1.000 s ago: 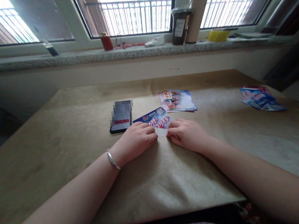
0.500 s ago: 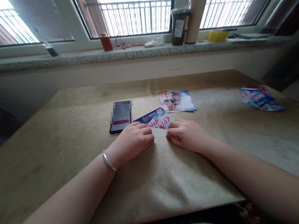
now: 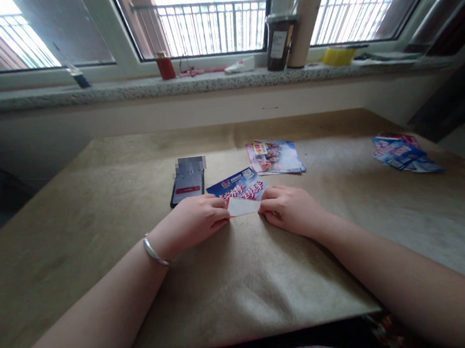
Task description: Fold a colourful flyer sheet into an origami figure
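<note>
A blue printed flyer [image 3: 237, 182] with red and white lettering and a QR code lies on the table in front of me. Its near edge is folded up, showing a pale strip [image 3: 243, 206]. My left hand [image 3: 198, 219], with a silver bangle at the wrist, is closed on the left end of that fold. At the right end, the curled fingers of my right hand [image 3: 288, 209] pinch the flyer. The fingertips of both hands are partly hidden. Just beyond my left hand lies a phone [image 3: 188, 187] with a lit screen.
Behind the flyer lies a small stack of colourful flyers [image 3: 278, 157]. Several folded blue flyers [image 3: 407, 153] sit at the right of the table [image 3: 74, 213]. On the windowsill [image 3: 124, 91] stand a red bottle [image 3: 165, 67], a dark container [image 3: 280, 44], a cardboard tube [image 3: 303, 22] and yellow tape [image 3: 338, 56].
My left hand has slid left along the fold, uncovering more of the pale strip and the flyer's left part. My right hand has stayed in place.
</note>
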`<state>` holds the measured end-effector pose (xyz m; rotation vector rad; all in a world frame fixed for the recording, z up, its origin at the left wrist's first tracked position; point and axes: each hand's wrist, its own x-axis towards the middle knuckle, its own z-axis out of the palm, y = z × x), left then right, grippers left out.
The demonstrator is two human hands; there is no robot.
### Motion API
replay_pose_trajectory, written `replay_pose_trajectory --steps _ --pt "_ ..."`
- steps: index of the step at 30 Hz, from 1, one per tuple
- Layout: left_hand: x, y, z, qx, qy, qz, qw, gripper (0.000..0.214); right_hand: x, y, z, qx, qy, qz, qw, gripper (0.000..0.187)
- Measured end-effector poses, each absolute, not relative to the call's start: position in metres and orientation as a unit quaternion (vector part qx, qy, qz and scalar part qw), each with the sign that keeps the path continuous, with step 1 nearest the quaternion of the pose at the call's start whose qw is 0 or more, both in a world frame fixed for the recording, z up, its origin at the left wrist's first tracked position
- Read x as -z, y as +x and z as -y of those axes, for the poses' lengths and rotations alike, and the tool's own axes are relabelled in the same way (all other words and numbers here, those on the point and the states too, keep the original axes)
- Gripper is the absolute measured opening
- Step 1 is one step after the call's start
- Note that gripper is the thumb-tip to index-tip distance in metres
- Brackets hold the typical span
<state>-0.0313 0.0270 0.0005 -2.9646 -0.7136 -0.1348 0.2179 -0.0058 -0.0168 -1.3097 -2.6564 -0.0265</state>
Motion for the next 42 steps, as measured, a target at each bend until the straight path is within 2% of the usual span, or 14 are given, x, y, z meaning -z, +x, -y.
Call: replay_pose_trajectory --steps 19,32,38,42 --pt "-0.004 -0.036 -0.028 0.056 -0.969 0.241 -0.016 0.015 0.019 0.222 0.006 -0.001 -0.429 0.897 0.108 0.021" --pt "0.001 -0.034 -0.026 0.057 -0.968 0.245 0.019 0.025 0.013 0.245 0.003 -0.027 -0.426 0.899 0.101 0.02" --pt "0.0 -0.035 -0.025 0.053 -0.971 0.231 0.021 0.024 0.009 0.258 0.0 -0.066 -0.49 0.863 0.101 0.018" --pt "-0.001 -0.034 -0.023 0.046 -0.972 0.231 -0.011 0.026 0.011 0.254 -0.001 -0.074 -0.531 0.832 0.145 0.016"
